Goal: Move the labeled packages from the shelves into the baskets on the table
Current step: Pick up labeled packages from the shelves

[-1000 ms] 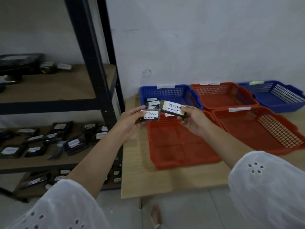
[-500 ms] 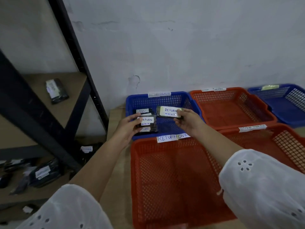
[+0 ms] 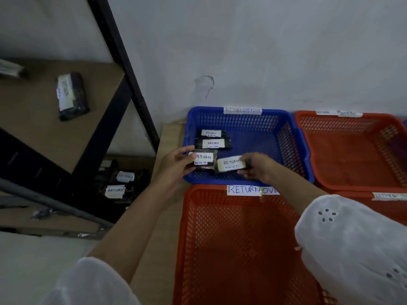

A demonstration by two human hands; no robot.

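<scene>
We are curling our left hand (image 3: 176,164) round one labeled package (image 3: 203,159) and pinching a second package (image 3: 231,164) in our right hand (image 3: 257,167). Both are low over the near left part of the blue basket (image 3: 297,137). Two other packages (image 3: 214,143) are lying at its far left. A lone package (image 3: 71,95) is sitting on the shelf (image 3: 33,115) to the left.

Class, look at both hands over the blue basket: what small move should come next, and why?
Probably the right hand lowers and lets go of its RETURN package: it is held low inside the blue basket, beside the second package the left hand grips.
</scene>
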